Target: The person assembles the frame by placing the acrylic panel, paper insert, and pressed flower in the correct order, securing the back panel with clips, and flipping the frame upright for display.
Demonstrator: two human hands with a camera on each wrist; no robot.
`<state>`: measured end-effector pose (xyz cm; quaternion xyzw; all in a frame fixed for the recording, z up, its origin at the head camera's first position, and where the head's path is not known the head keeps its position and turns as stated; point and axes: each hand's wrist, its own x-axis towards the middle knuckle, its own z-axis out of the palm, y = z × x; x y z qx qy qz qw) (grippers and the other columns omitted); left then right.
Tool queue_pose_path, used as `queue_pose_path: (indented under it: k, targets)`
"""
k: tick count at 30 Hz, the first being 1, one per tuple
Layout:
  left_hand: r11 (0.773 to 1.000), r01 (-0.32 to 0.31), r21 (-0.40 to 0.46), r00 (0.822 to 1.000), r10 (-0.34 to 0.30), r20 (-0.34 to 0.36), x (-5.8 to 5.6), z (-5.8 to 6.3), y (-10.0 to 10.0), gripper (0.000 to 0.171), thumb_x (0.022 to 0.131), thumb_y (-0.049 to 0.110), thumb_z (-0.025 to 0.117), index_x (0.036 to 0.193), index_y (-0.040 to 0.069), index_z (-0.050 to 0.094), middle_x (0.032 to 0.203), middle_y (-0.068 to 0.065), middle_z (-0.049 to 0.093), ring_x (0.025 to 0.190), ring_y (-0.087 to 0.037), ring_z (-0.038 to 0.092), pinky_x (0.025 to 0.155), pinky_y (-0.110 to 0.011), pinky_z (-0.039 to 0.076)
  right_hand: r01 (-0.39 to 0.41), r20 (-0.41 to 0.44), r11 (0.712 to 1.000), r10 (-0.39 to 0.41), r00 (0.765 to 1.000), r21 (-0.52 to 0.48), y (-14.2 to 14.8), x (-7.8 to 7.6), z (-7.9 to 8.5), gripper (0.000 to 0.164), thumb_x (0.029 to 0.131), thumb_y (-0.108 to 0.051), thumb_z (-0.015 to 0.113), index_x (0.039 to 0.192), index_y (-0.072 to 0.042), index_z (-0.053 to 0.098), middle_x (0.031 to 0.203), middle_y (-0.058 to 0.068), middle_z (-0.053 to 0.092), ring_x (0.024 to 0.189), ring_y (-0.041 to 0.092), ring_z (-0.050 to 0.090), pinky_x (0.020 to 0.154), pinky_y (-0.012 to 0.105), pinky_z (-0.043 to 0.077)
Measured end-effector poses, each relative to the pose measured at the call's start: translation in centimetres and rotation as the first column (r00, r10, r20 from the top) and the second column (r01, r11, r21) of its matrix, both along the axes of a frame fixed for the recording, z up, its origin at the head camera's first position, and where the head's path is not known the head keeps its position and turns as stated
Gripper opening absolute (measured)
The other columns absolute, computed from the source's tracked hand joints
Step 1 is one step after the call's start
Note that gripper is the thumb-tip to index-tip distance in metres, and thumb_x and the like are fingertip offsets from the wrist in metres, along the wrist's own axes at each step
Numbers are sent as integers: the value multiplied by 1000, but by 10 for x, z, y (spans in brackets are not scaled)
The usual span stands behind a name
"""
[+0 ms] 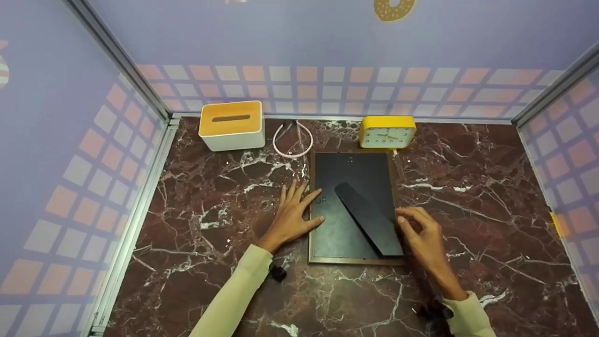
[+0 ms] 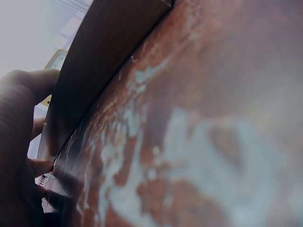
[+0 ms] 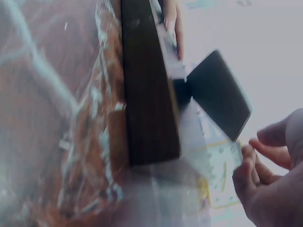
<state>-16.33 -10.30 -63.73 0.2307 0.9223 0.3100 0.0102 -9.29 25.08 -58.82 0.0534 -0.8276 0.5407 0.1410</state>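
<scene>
A: Where is the frame point(image 1: 334, 243) lying?

B: It's lying back side up on the table point(image 1: 468, 187), between the two hands. Its black stand point(image 1: 369, 222) is slanting across the back toward the near right corner.

A: Is the stand resting flat?

B: No, in the right wrist view it's sticking up at an angle.

A: What is the left hand point(image 1: 295, 210) doing?

B: It's resting at the frame's left edge with fingers spreading, thumb and index tips lying on the back. It's touching rather than gripping.

A: And the right hand point(image 1: 423, 234)?

B: It's curving its fingers loosely by the right edge, near the stand. Nothing is showing between thumb and fingers. That wrist view is blurring, so I can't tell whether a fingertip is touching the stand.

A: What's standing beyond?

B: A yellow clock point(image 1: 388, 135) is standing just past the frame's far right corner. A pale loop point(image 1: 293, 156) is lying near the far left corner, and a white box point(image 1: 234, 141) is sitting left of that.
</scene>
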Motion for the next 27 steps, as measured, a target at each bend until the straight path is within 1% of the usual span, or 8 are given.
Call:
queue_pose_path:
  k: [3,5,8,11,14,18,21,27]
  targets:
    - [1000,-1,-3,1000,1,-3,0,-1,0,82,99,60,70,168,21,49,178,-24,29,167,-52,8,134,-67,-4,-124,-69,991,128,989,52,-9,6,8,23,93,20,74,113,10,79,110,18,76,93,7,70,80,11,57]
    - [1000,-2,-2,1000,2,-3,1,0,0,83,99,61,70,168,22,49,178,-24,28,167,-51,8,134,-67,-4,-196,-103,976,206,973,96,-10,8,7,23,92,18,76,111,7,81,108,13,77,89,8,70,77,10,56]
    - [1000,-3,1,1000,3,-4,0,-1,1,83,99,61,70,168,22,49,178,-23,28,168,-50,7,134,-66,-4,-269,-140,950,291,946,161,-11,10,4,21,92,15,79,110,3,82,106,6,78,80,9,66,69,11,52]
    - [1000,-4,5,1000,4,-6,0,-1,0,82,99,61,69,168,22,49,178,-24,29,168,-51,8,134,-67,-3,-327,-145,924,357,923,197,-12,12,-3,22,91,13,81,108,0,83,103,4,77,72,8,60,63,15,47]
    - [1000,-5,5,1000,5,-10,0,-1,0,82,98,61,69,168,21,49,178,-24,30,167,-51,8,134,-68,-3,-382,-126,896,416,901,228,-15,16,-7,23,90,12,83,107,-2,82,101,3,75,72,9,58,62,18,47]
    - [1000,-8,1,1000,8,-7,0,-1,0,82,98,61,69,168,22,50,178,-23,30,168,-50,8,134,-66,-4,-418,-91,853,465,881,311,-17,19,-14,21,88,4,88,105,-7,82,102,-1,73,82,11,62,70,22,51]
    - [1000,-10,-2,1000,10,-1,0,0,1,82,98,61,69,168,22,49,178,-23,30,168,-50,8,134,-66,-4,-423,-64,828,476,877,369,-19,22,-17,21,87,-5,93,103,-11,81,103,-5,71,90,12,62,77,25,53]
    - [1000,-7,-1,1000,7,-8,0,1,2,82,99,60,69,167,20,50,177,-24,30,167,-51,9,134,-68,-3,-417,-40,803,478,878,426,-20,25,-23,24,83,-13,98,99,-14,80,103,-8,68,93,9,56,79,27,51]
